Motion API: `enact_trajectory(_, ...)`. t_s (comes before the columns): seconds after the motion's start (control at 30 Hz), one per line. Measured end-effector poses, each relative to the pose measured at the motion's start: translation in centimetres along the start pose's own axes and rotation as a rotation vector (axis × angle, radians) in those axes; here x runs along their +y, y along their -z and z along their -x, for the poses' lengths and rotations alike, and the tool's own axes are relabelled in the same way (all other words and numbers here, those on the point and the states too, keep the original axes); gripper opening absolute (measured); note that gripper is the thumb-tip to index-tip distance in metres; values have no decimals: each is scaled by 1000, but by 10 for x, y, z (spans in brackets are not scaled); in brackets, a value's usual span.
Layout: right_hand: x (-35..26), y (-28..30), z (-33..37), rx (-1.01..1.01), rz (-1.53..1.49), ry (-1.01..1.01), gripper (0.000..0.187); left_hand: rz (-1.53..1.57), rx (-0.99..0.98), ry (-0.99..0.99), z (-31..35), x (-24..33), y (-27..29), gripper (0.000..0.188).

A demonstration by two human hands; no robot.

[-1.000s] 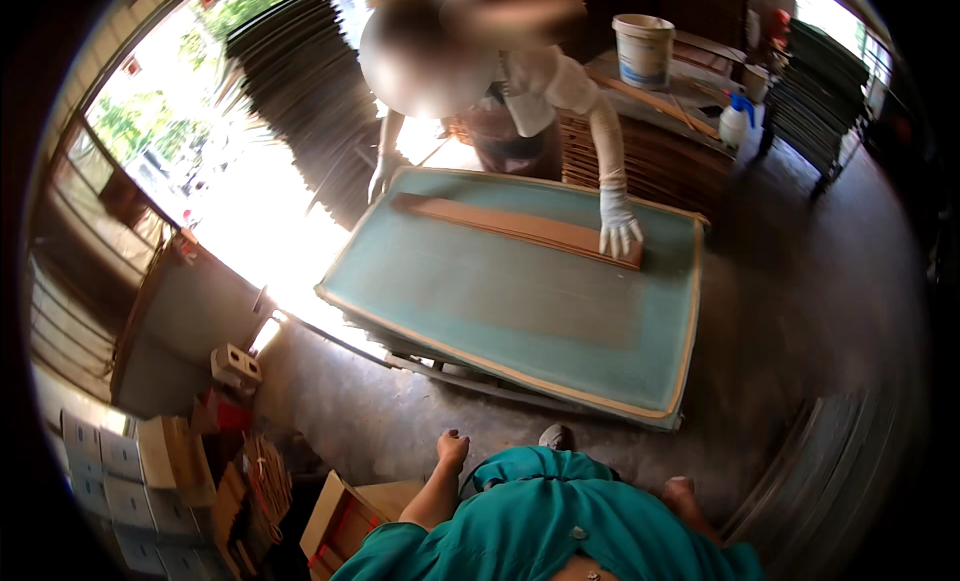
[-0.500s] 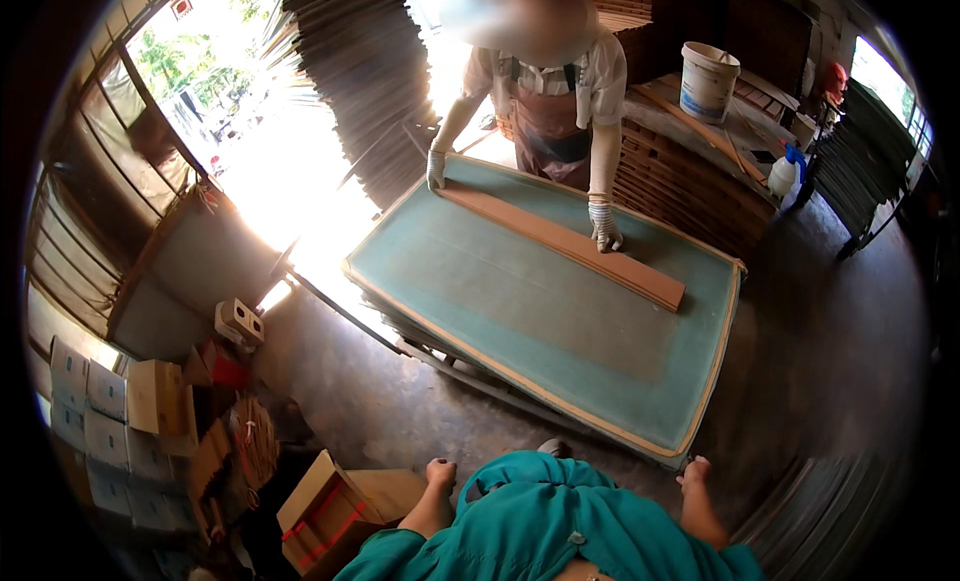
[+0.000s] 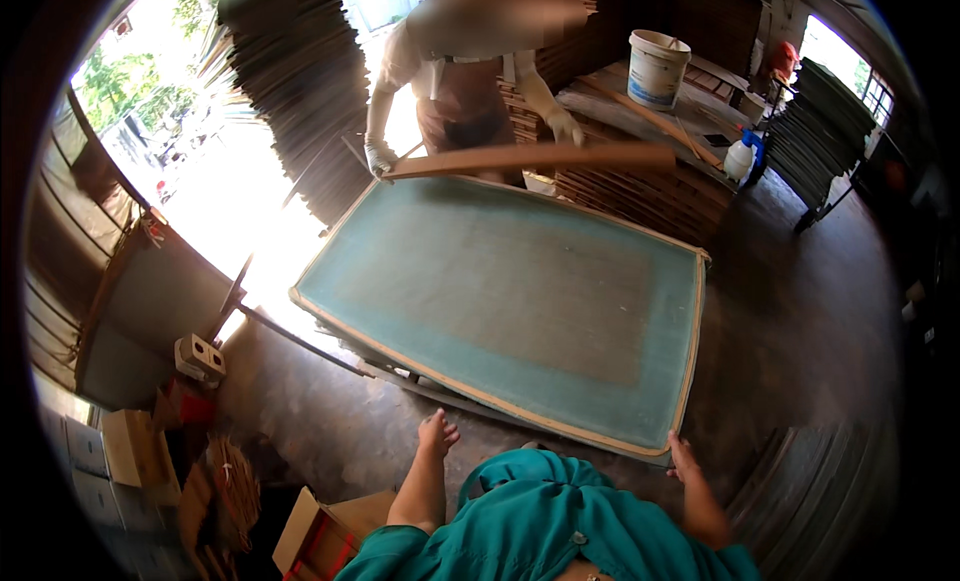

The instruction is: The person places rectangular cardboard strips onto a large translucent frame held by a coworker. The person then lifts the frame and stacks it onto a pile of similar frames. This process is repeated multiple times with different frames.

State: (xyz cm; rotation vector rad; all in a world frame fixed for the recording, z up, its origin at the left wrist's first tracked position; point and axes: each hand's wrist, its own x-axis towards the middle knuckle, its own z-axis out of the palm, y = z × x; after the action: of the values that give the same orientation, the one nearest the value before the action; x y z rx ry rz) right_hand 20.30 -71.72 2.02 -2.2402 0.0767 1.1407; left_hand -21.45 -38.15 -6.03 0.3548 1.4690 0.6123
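Note:
A large green mesh panel (image 3: pixel 480 281), framed by a pale wooden border, lies on top of a stack in front of me. My right hand (image 3: pixel 684 456) is at its near right corner, fingers stretched toward the border and seemingly touching it. Below the near long edge, my left hand (image 3: pixel 437 434) is held in the air with loosely parted fingers, apart from the panel and holding nothing. Across the panel, a person in an apron (image 3: pixel 460 106) and striped gloves has a long brown board-like tool (image 3: pixel 530 159) raised above the far edge.
A white bucket (image 3: pixel 657 71) and a spray bottle (image 3: pixel 739 156) stand on the work surface at the far right. Cardboard boxes (image 3: pixel 135 446) are piled at the lower left, and an open carton (image 3: pixel 330 531) sits beside my left arm. A tall stack (image 3: pixel 290 101) rises behind.
The person opposite has lifted the long brown tool off the mesh toward the far edge. My left hand has risen and its fingers have loosened; my right hand has come up to the panel's corner.

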Motion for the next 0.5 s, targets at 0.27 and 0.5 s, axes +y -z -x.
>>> enact_trajectory(0.27, -28, 32, 45, -337, 74, -88, 55, 125, 7, -276, -7, 82, -57, 45)
enact_trajectory(0.5, -21, -15, -13, -134, -884, 30, 48, 176, 6, -209, 28, 95, -64, 32)
